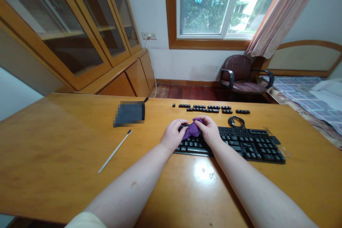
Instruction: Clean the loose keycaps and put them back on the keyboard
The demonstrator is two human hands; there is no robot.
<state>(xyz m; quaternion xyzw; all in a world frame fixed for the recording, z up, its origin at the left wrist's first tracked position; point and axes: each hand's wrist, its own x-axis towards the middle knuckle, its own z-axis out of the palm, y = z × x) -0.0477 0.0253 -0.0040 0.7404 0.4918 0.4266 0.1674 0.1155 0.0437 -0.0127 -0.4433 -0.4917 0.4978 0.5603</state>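
A black computer keyboard [235, 144] lies on the wooden desk, and both my hands are over its left half. Bunched between them is a purple cloth [192, 131]. My left hand [173, 134] is closed on the cloth's left side, low over the keys. With thumb and fingers, my right hand [210, 130] pinches the cloth's upper right part. The keys under the cloth are hidden. Behind the keyboard, loose black keycaps [199, 108] stand in rows near the desk's far edge. A coiled black cable [236, 122] rests just behind the keyboard.
On the desk [53, 142] to the left lie a dark pouch [130, 112], partly pixelated, and a thin pale stick with a dark brush-like tip [114, 151]. A small dark piece [275, 140] lies by the keyboard's right end. Beyond are a cabinet, a chair [237, 74] and a bed.
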